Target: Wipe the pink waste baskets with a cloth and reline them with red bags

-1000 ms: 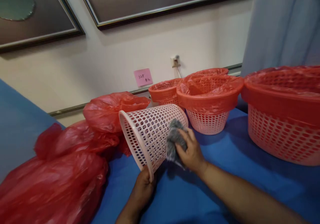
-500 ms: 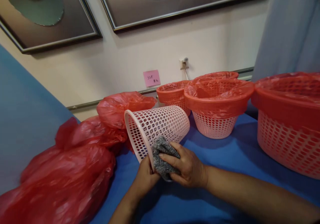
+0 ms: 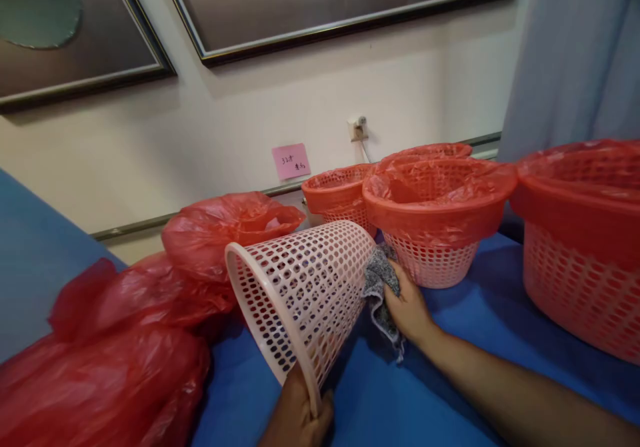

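A pale pink perforated plastic basket lies on its side over the blue table, its open mouth facing left and toward me. My left hand grips the basket's rim at the bottom of the view. My right hand is closed on a grey cloth and presses it against the basket's base end at the right.
A heap of red plastic bags lies at the left. Several upright baskets lined with red bags stand behind and right: a near one, a small one, a large one. A wall with a pink note is behind.
My right hand has slid the grey cloth from the basket's rim along its side to the base end. The basket has tipped closer to me, and my left hand sits lower on the rim.
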A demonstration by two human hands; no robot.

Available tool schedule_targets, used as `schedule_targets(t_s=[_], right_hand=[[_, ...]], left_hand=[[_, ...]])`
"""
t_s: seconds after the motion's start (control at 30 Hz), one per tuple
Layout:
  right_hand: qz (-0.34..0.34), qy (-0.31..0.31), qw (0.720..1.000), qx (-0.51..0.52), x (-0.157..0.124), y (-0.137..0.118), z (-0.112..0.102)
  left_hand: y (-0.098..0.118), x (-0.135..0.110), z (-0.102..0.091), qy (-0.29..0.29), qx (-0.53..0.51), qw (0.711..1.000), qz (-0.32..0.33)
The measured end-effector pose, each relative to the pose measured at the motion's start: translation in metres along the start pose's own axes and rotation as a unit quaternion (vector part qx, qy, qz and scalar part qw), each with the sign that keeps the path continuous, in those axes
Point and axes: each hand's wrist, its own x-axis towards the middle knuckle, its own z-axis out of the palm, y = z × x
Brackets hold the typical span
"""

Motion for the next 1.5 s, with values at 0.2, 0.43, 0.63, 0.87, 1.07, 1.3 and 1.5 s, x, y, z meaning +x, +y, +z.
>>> schedule_targets(t_s=[0.2,0.43,0.63,0.87,1.07,1.3,1.5], right_hand=[[-0.361,-0.160,0.919,0.008,-0.041,-0.061,-0.019],[-0.171,-0.068,0.983,-0.014,-0.019,-0.038,-0.016],[0.060,0.000,0.995,0.079,0.006,-0.002,0.000],[-0.223,-0.129,0.966,0.014,-0.030,-0.048,-0.020],[-0.358,-0.175,0.917,0.024,-0.032,-0.058,-0.028],[0.024,-0.015,0.999,0.023,0.009,-0.013,-0.014],[-0.238,-0.136,0.962,0.013,-0.026,-0.051,-0.024]], left_hand=[[0.026,0.014,0.004,-0.046,0.007,0.997,0.056],[0.025,0.017,0.004,-0.048,0.034,0.997,0.053],[0.024,0.021,0.002,-0.051,0.048,0.996,0.049],[0.043,0.025,0.002,-0.053,0.015,0.997,0.047],[0.050,0.026,0.004,-0.061,0.008,0.996,0.059],[0.038,0.028,0.002,-0.056,0.065,0.994,0.061],[0.041,0.025,0.004,-0.062,0.051,0.995,0.053]])
